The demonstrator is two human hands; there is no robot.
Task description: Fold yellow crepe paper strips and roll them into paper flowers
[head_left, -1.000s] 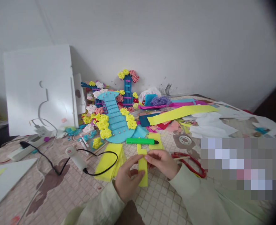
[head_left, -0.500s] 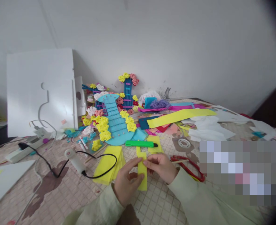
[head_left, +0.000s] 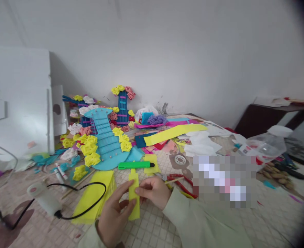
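Both hands hold one yellow paper strip point(head_left: 134, 193) upright above the tiled tablecloth. My left hand point(head_left: 114, 215) pinches its lower part between thumb and fingers. My right hand point(head_left: 154, 191) pinches the strip's upper right edge. A stack of yellow paper point(head_left: 95, 194) lies just left of the hands. A green utility knife point(head_left: 135, 165) lies beyond the strip on a small yellow sheet. Red-handled scissors point(head_left: 181, 184) lie to the right of my right hand.
A white glue gun point(head_left: 45, 199) with a black cord lies at the left. A blue paper model with yellow, pink and white paper flowers point(head_left: 104, 141) stands behind. White foam board point(head_left: 20, 103) leans at the far left. Coloured paper strips point(head_left: 172, 132) and a clear plastic bottle point(head_left: 267, 144) lie right.
The view has swung to the right, bringing a dark side table and a plastic bottle into sight. Both hands keep hold of the yellow strip in about the same pose.
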